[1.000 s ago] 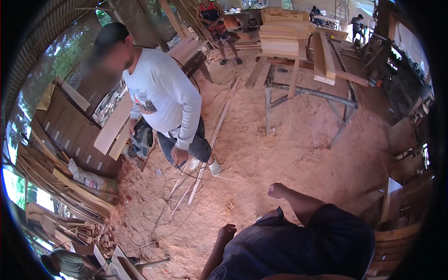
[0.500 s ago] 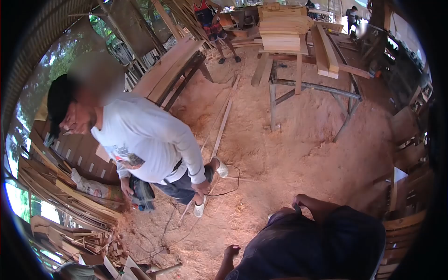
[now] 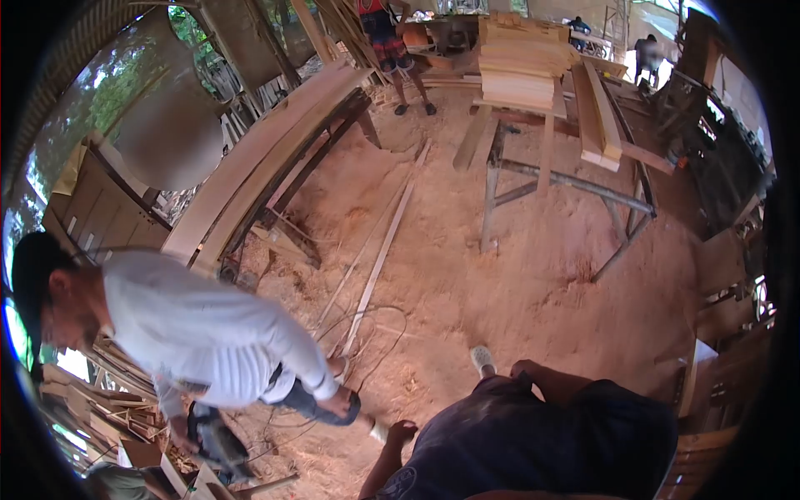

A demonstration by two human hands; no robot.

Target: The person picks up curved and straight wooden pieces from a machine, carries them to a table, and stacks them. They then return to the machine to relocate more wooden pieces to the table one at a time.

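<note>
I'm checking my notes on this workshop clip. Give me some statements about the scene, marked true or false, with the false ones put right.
1. The co-worker in the pale shirt is carrying a dark tool. True.
2. The stack of boards lies directly on the ground. False: it is raised on a stand.
3. A long, thin wood strip lies on the ground. True.
4. The camera wearer's left hand is gripping a plank. False: no plank is in it.
5. The person in shorts at the back is sitting down. False: that person is standing.
</note>
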